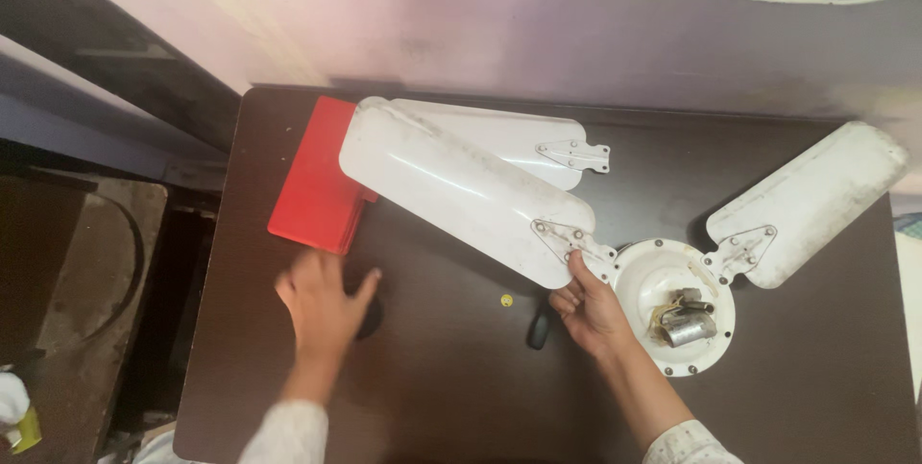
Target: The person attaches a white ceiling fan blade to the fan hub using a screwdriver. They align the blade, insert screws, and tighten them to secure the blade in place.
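Flat red rectangular box (pixel 320 179) at table's left edge

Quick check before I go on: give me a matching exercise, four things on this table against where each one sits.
Things:
1. red box
2. left hand
3. right hand
4. loose fan blade

Places:
A. gripping the blade bracket beside the motor hub
B. flat on the dark table, just below the red box
C. at the table's far left, partly under a blade
D. along the far edge, detached from the hub

Pairs: 1-C, 2-B, 3-A, 4-D
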